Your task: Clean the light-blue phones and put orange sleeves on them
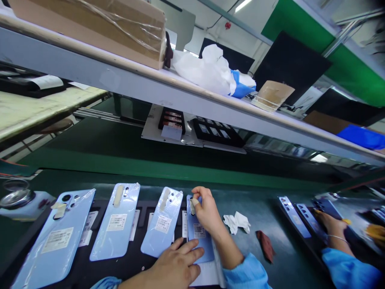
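Observation:
My right hand [207,210] pinches a small beige strip [193,205] over the camera area of the rightmost blue phone [201,245]. Fingers flat and slightly apart, my left hand [177,263] rests on that phone's lower part. To the left lie three more light blue phones, backs up: one close by [156,241], another in the middle [112,241], and the nearest one [51,261]. Each has a white label and a beige strip near its cameras. A dark tray [136,265] lies beneath them, with white paper slips partly hidden under the phones.
Crumpled white tissue [237,222] and a dark red cloth [265,245] lie right of my hand. Farther right, another person's hand [332,226] works at a tray of phones [294,218]. A shelf edge [186,90] crosses overhead. A round-topped metal dispenser [18,196] stands left.

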The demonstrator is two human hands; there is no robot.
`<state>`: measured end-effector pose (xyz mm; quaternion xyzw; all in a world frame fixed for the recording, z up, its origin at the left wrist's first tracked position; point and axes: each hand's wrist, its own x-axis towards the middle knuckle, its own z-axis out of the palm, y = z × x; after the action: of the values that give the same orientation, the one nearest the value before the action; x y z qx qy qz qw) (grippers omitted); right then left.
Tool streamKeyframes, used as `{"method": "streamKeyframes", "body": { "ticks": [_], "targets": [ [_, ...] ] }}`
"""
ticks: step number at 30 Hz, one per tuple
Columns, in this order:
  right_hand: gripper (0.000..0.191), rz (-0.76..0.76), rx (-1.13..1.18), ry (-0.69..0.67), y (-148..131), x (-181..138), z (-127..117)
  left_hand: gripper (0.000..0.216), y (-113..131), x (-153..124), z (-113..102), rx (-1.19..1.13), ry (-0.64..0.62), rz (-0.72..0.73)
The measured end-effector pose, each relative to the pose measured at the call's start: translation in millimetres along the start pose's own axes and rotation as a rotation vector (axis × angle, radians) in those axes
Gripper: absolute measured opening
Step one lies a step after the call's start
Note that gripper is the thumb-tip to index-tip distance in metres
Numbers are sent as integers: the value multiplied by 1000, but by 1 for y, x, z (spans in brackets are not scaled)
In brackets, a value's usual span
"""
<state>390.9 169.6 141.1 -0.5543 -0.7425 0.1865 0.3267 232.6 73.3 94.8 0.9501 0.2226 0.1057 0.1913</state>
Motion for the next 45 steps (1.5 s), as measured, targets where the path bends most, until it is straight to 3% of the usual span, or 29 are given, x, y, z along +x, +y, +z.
{"method": "streamKeyframes", "body": {
  "ticks": [11,14,17,20,22,26,31,37,45],
  "targets": [
    [9,0,459,0,19,-38,-14,25,4,2,-12,72,-12,-2],
    [14,28,538,39,24,-43,-20,25,3,0,-5,102,40,5],
    [35,-16,439,56,25,-40,-23,20,3,0,5,191,157,5],
    [55,-113,298,-9,22,-31,-21,16,1,3,16,289,389,19],
    [57,-150,244,-42,20,-26,-18,22,-1,7,23,327,521,18],
    [42,-177,244,-37,23,-24,-14,25,-6,11,32,328,605,1],
    [28,-130,363,-77,31,-33,-20,39,-7,9,30,251,533,-59],
    [28,-60,423,-192,34,-36,-33,35,-4,12,27,212,612,-113],
    [10,45,603,-380,34,-36,-61,30,-2,18,22,224,686,-105]
  ]
}}
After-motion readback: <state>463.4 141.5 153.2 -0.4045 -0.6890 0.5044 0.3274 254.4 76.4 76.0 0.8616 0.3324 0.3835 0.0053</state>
